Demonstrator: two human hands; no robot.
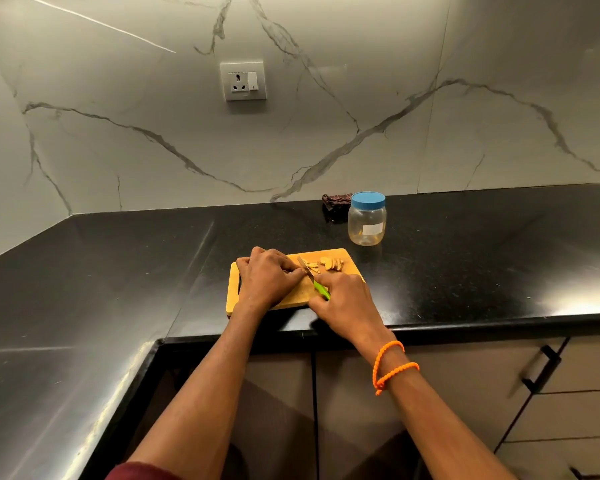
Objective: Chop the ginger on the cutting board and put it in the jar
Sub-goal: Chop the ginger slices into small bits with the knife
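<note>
Ginger half chopped, jar not yet opened

The cutting board (pixel 340 255) lies at the front edge of the black counter (pixel 465 265), close to the person, likely so both forearms can reach over it without stretching. The left hand (pixel 269 277) rests knuckles-up on the board with its fingers curled down onto something at the blade; what they pin is hidden under the hand, so whether an uncut lump remains there cannot be told. Its grip looks clamped on that piece, a hold that would keep the fingertips tucked back from the edge. The right hand (pixel 345 301) has its grip closed round the green handle of the knife (pixel 309 271), the blade running up and left, its tip angled toward the far side of the board. The ginger (pixel 331 263) that shows is a small heap of pale slices and bits just right of the blade, on the board's far part, seemingly pushed aside to leave the cutting spot free.

The jar (pixel 367 220) stands upright on the counter just beyond the board's far right corner, near but not touching, its blue lid on. A dark cloth (pixel 336 202) lies behind it against the marble wall. Judging by this, chopping is underway and the transfer has not begun; the lid must come off first
</note>
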